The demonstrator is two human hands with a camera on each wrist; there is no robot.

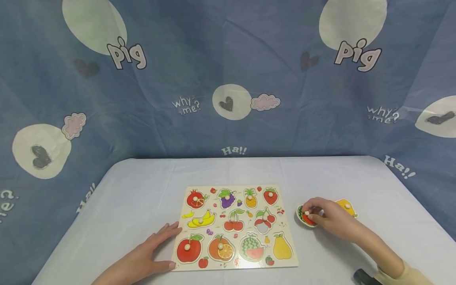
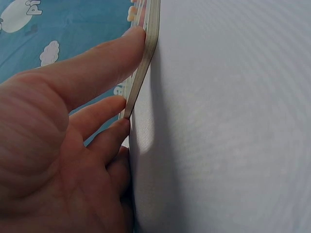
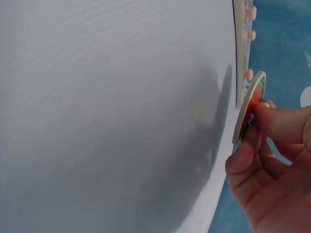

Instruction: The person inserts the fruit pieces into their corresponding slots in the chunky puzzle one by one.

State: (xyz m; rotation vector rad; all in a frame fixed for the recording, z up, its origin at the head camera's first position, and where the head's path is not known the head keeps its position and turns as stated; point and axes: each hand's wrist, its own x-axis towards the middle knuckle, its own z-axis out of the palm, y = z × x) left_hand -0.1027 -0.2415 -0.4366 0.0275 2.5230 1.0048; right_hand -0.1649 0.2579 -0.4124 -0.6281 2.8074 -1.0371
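Note:
A wooden fruit puzzle board (image 1: 233, 266) lies on the white table. My left hand (image 1: 142, 257) rests at the board's left edge, its fingers and thumb extended and touching it. To the right of the board, my right hand (image 1: 333, 217) pinches the small knob of a watermelon puzzle piece (image 1: 301, 217). In the right wrist view this watermelon piece (image 3: 249, 109) is tilted, with a shadow on the cloth beside it. Partly behind the right hand lies a yellow pear puzzle piece (image 1: 346, 206). Knobless watermelon (image 1: 251, 247) and pear pictures (image 1: 282, 247) show on the board's lower right.
Knobbed fruit pieces sit in the board, among them an apple (image 1: 189, 251), an orange (image 1: 217, 251), bananas (image 1: 201, 220) and grapes (image 1: 227, 198). A black object (image 1: 365, 277) is by the right sleeve. A blue printed curtain (image 1: 199, 130) hangs behind the table (image 1: 142, 190).

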